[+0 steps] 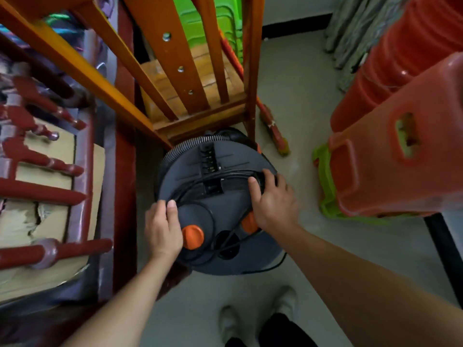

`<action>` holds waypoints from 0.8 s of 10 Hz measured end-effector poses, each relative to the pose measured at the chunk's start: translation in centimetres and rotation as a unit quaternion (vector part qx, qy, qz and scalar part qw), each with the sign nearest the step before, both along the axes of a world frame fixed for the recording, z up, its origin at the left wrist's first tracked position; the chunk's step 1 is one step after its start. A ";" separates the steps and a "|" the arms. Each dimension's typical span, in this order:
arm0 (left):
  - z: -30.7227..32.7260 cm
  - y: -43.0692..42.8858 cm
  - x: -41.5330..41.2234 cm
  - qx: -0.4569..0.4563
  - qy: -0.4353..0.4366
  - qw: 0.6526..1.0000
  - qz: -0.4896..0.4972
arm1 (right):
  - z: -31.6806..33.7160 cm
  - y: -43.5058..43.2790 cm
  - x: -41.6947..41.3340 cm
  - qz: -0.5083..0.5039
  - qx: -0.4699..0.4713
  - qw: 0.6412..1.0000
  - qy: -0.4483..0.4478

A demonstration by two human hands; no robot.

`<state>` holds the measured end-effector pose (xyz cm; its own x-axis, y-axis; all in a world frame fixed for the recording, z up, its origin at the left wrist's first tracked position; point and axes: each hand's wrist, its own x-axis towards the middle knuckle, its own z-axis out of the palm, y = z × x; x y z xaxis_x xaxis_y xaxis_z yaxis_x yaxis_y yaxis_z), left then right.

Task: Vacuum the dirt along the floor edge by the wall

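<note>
Head view: your left hand (162, 226) curls over the left rim of the vacuum cleaner (220, 204), its thumb lying flat on the lid. Your right hand (273, 201) is curled round the black cord (225, 175) where it crosses the right side of the lid. The cleaner is a round grey drum standing upright on the floor (300, 96), seen from straight above, so its axis points up at you. It sits between your two hands, its far edge tucked under the wooden chair (200, 116). A ribbed hose (190, 142) curves round its far rim. Stacked red stools (390, 156) stand to the right.
</note>
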<state>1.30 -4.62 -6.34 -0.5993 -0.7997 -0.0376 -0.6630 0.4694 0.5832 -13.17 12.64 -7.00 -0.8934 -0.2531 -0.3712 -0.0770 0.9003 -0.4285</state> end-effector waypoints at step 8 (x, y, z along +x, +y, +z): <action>3.3 0.3 -2.8 -0.103 -0.263 0.944 -0.168 | 5.5 0.3 -3.9 0.125 -0.006 0.990 -0.061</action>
